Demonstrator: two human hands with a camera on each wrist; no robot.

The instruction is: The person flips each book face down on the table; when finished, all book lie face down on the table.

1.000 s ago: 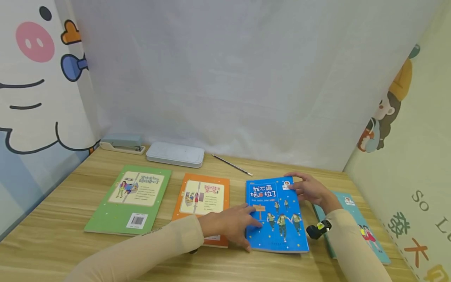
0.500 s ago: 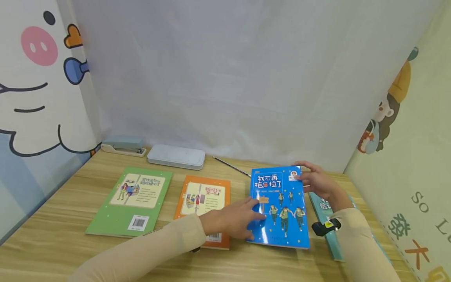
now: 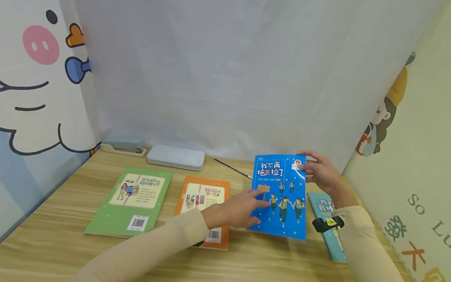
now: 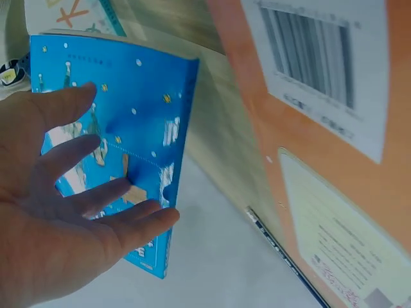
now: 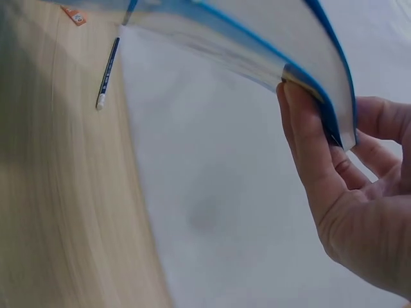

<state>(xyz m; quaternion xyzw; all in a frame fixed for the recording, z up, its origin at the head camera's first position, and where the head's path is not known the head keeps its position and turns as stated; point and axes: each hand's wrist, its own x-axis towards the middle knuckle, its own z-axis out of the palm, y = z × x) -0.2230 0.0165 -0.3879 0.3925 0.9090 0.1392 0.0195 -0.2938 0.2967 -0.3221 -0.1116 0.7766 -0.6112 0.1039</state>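
Lying flat left to right on the table (image 3: 53, 235): green book (image 3: 132, 201), orange book (image 3: 206, 207). Left hand (image 3: 236, 211), fingers straight, presses the blue book (image 3: 280, 196), tilted up off the table; right hand (image 3: 320, 172) pinches its top corner. Right wrist view alone shows the thumb (image 5: 308, 138) against the page edges. Pencil (image 3: 232, 167) behind; teal book (image 3: 325, 219) partly hidden.
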